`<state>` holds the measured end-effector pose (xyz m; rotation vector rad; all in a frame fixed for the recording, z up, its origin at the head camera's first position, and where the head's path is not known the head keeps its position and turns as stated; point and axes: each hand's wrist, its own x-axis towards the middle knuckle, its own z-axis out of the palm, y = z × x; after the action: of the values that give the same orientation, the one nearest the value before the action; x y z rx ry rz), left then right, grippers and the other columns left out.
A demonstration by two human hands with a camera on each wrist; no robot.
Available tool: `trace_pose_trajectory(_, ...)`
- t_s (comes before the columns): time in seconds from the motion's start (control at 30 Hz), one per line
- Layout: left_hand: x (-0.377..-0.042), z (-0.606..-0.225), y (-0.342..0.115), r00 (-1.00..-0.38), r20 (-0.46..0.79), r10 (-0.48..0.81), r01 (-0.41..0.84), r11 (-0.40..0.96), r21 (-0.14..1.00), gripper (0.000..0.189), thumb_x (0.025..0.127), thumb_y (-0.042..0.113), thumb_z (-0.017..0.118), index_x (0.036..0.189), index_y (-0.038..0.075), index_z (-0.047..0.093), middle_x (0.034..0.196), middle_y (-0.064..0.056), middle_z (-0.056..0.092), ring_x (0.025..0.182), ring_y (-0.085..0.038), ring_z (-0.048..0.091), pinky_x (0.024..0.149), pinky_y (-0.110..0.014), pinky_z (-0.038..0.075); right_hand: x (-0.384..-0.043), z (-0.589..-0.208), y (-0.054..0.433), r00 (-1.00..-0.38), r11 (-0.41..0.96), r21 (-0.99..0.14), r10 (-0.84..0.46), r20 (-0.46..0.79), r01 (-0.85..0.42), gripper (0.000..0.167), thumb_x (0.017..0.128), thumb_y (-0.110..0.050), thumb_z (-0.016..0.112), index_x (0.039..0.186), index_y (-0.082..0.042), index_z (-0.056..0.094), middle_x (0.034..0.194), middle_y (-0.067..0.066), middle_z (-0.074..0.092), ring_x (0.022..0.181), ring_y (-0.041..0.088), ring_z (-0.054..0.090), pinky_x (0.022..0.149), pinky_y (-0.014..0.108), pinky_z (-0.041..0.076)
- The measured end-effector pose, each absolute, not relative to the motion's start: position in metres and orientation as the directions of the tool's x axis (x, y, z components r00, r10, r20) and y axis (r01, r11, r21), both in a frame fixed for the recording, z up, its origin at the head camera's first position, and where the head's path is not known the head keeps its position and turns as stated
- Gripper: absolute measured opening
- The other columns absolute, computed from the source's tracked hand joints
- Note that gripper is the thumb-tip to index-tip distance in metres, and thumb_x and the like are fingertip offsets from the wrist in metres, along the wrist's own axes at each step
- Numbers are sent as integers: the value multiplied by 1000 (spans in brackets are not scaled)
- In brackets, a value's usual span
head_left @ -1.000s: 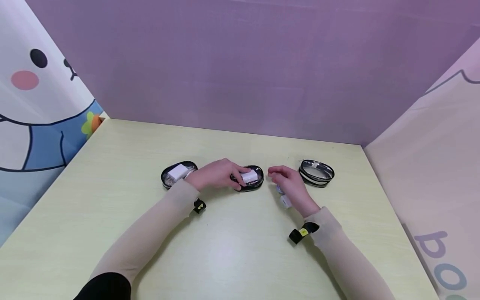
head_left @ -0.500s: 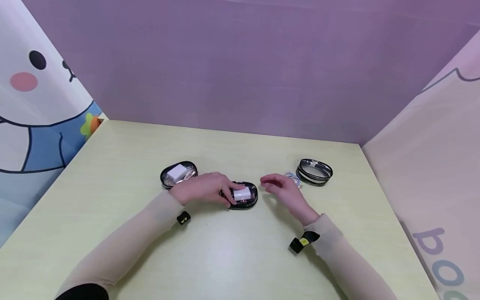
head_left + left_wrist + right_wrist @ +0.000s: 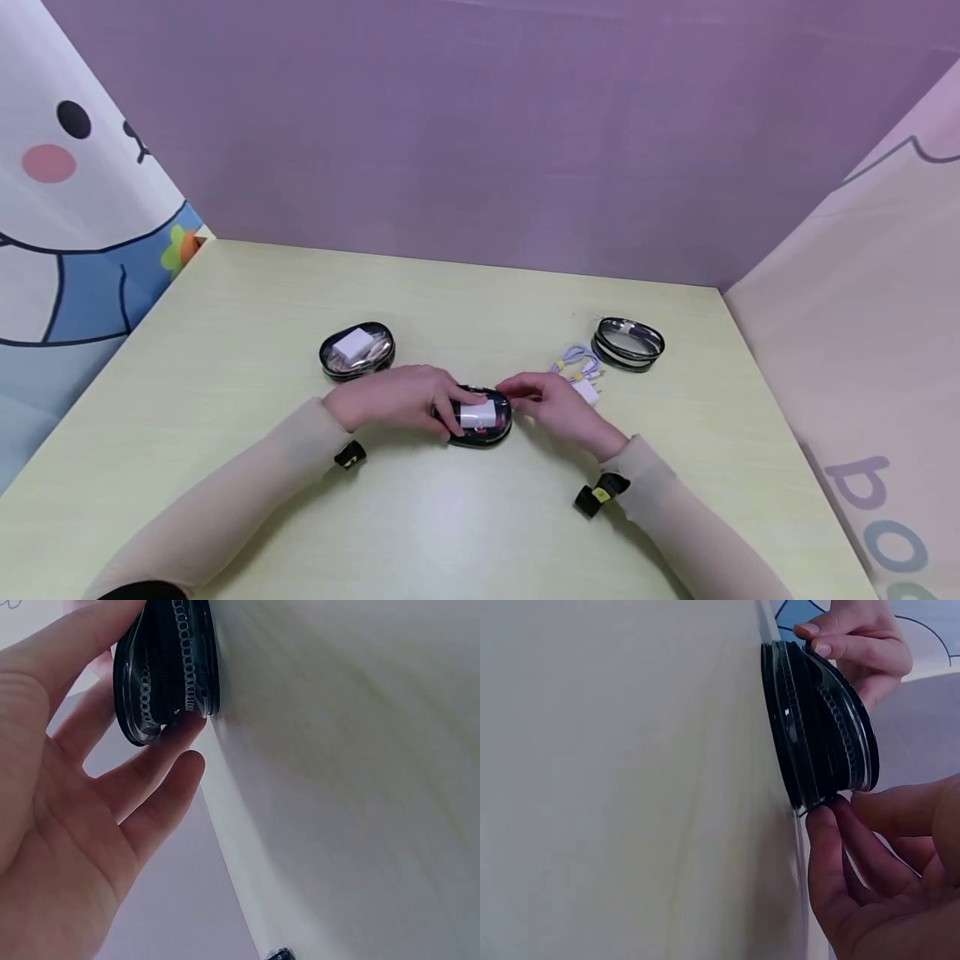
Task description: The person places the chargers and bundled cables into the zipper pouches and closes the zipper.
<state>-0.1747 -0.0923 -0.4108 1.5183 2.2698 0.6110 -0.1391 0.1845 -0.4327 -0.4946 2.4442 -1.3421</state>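
A small oval black zip pouch (image 3: 487, 437) with a clear top lies on the table in front of me, a white block visible inside. My left hand (image 3: 401, 400) grips its left end, thumb and fingers on the rim. At the opposite end, my right hand (image 3: 557, 408) has its fingertips pinched at the pouch's edge. The right wrist view shows the pouch (image 3: 821, 727) on its side wall, with the zip running around it and the right thumb and fingers meeting at its end. Whatever small part they pinch is hidden by the fingers.
Another zip pouch (image 3: 378, 354) with a white block inside lies to the left. Behind my right hand are a coiled pale cable (image 3: 577, 357) and a white charger plug (image 3: 587, 391). A third clear pouch (image 3: 630, 337) stands further right. A purple backdrop (image 3: 480, 142) closes off the table's far edge.
My left hand has drawn the pouch toward me and slightly left. The right hand has left the cable and plug and come to the pouch's right end.
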Motion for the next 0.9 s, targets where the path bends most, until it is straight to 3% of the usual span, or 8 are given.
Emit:
trace_pose_trajectory(0.47,-171,-412,-95,-366,-24,931,797,326,508,19,85,27,81,101,36,80,145,19,49,122,-6,52,99,-29,45,-144,-430,178,-886,613,-759,-452,-108,-220,22,90,3,66,107,-9,73,99,0,71,93,16,64,88,38,52)
trace_pose_trajectory(0.9,-170,-410,-95,-378,-27,925,780,334,529,22,86,22,80,101,37,80,144,19,50,122,-4,51,100,-28,45,-146,-424,171,-886,732,-626,-443,-139,-268,10,97,-5,59,95,-9,67,90,-2,65,82,13,58,80,35,50)
